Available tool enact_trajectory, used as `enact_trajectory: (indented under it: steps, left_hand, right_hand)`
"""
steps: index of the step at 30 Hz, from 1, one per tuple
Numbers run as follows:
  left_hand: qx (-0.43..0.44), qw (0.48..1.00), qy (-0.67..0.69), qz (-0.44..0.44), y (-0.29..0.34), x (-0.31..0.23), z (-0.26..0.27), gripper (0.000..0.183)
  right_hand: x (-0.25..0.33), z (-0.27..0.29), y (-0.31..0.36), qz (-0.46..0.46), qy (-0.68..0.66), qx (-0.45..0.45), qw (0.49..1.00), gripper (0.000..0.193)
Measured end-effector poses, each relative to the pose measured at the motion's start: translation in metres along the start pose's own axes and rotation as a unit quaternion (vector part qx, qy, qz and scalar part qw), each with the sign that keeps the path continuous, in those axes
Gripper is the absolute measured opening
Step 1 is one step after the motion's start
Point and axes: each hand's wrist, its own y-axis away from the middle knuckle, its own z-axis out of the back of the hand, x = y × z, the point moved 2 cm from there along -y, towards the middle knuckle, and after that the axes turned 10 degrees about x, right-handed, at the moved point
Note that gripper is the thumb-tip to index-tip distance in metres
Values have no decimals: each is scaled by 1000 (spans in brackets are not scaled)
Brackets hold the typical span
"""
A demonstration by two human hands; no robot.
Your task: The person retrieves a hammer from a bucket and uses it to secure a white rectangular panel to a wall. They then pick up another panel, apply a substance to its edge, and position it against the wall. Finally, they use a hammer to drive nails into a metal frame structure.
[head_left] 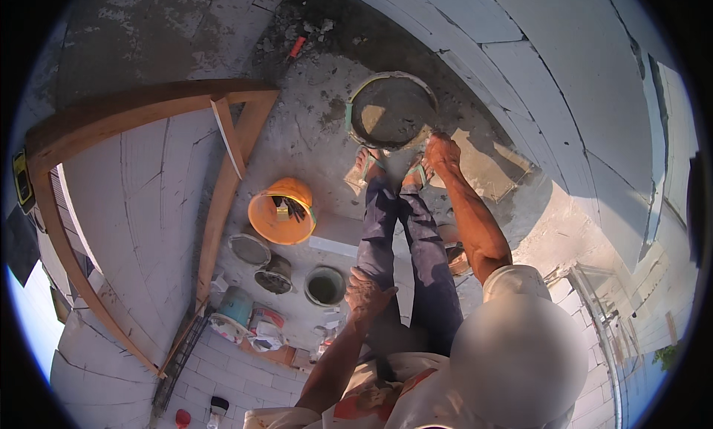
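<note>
The right hand [443, 151] is curled closed at the near right rim of the tub [350, 119], seemingly gripping it, though the exact hold is too small to make out. The left hand [369, 292] lies spread on the left thigh, holding nothing. The tub stands on the floor [319, 147] just beyond the sandalled feet [368, 162], near the block wall [538, 69], with grey mortar [401, 121] inside, part of it sunlit.

The step in hand looks like steadying or shifting the tub. If it is to be moved, that calls for a firm hold on the rim and a level pull, perhaps with the left hand brought down too; a tilt could spill the mortar.

The orange bucket [298, 188], tipped toward the view, holds dark items. Near it are grey pails, one of them [324, 269] beside the left leg. A red-handled tool [296, 47] lies beyond.

No brand or writing can be read: the shirt [423, 366] bears a red print, and the packets [265, 334] are too small.
</note>
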Motion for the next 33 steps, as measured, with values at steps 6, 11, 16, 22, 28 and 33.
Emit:
enact_trajectory:
  steps: [6, 11, 16, 22, 28, 33]
  left_hand:
    - [14, 999, 27, 37, -13, -14, -32, 139]
    - [-10, 999, 19, 39, -11, -18, -40, 139]
    - [-58, 998, -20, 17, 11, -30, -27, 130]
    - [-74, 993, -32, -86, 17, -34, 11, 117]
    - [-109, 977, -84, -162, 40, -50, 62, 109]
    - [-104, 964, -179, -169, 59, -52, 91, 98]
  right_hand:
    - [5, -45, -62, 105, -25, -10, 994, 27]
    - [-48, -23, -18, 105, -279, 139, 944, 53]
    - [-70, 57, 128, 140, -422, 145, 884, 47]
    - [-99, 150, 301, 194, -586, -64, 784, 27]
    - [-128, 216, 360, 126, -564, -385, 720, 32]
    - [-124, 260, 322, -3, -376, -553, 744, 42]
